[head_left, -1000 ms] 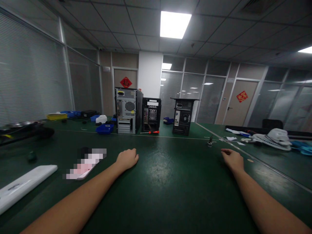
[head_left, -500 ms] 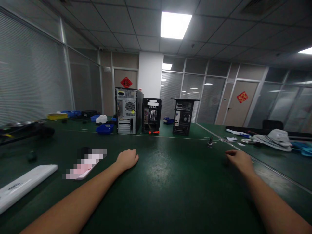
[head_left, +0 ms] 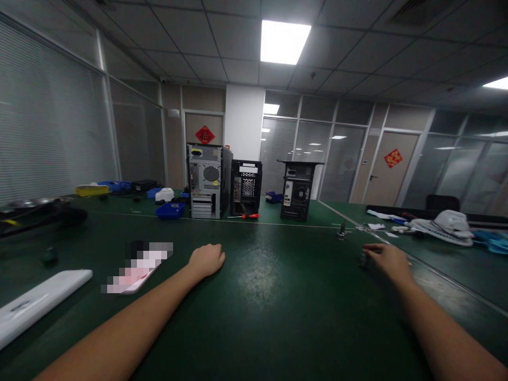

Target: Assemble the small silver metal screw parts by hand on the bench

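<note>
My left hand [head_left: 206, 260] rests on the green table in a loose fist, with nothing showing in it. To its left lies a pinkish, partly pixelated flat object [head_left: 153, 269]. Over on the right, my right hand [head_left: 387, 260] is low above the tabletop, thumb and fingers curled in a pinch. A small grey metallic piece [head_left: 364, 259] shows at its fingertips, partly hidden and too blurred to name. Farther off stands a small dark upright metal piece [head_left: 342, 231].
Three computer cases [head_left: 206, 180] stand at the back, and a red-handled screwdriver [head_left: 250, 216] lies before them. Blue trays [head_left: 170, 211] sit at back left. A white slab-like object [head_left: 43, 301] lies at near left, a white hat [head_left: 446, 227] at far right.
My right hand has shifted slightly left and its fingers have parted a little, so the small grey piece now shows below them. My left hand stays still.
</note>
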A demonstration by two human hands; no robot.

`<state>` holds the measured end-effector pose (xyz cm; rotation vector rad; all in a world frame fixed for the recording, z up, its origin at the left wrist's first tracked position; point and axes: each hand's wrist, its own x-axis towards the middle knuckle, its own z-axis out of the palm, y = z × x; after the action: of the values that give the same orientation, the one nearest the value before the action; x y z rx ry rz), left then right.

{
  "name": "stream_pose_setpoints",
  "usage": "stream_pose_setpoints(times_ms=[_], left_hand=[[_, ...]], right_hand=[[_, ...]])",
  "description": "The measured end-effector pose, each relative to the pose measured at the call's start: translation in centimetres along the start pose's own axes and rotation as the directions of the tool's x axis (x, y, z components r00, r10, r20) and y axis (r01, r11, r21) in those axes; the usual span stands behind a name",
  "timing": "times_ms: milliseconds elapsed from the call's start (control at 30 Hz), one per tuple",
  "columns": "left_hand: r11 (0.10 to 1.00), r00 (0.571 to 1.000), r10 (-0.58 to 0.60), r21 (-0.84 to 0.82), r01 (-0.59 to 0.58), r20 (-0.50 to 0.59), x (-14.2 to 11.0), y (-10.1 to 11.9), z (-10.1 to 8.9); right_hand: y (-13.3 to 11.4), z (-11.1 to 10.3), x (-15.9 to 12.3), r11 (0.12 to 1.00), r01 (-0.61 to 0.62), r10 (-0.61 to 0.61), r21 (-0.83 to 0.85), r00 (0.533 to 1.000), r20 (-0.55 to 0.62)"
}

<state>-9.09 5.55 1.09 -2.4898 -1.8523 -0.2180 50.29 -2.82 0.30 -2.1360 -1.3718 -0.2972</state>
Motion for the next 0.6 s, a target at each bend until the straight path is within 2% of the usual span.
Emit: stream_pose_setpoints(times_ms=[200, 333, 600], left_hand=[[1.000, 1.000, 0.000, 0.009, 0.000, -0.011, -0.03, 0.06, 0.10], [1.000, 1.000, -0.003, 0.014, 0.003, -0.008, -0.05, 0.11, 0.11], [1.000, 1.000, -0.019, 0.000, 0.019, 0.005, -0.20, 0.25, -0.22]], right_hand=[[0.05, -0.03, 0.03, 0.999, 0.007, -0.007, -0.032, 1.000, -0.001], [-0.07, 0.02, 0.10, 0.998, 0.030, -0.028, -0.047, 0.999, 0.038], [-0.13, 0.09, 0.13, 0.999, -0.002, -0.002, 0.052, 0.997, 0.072]])
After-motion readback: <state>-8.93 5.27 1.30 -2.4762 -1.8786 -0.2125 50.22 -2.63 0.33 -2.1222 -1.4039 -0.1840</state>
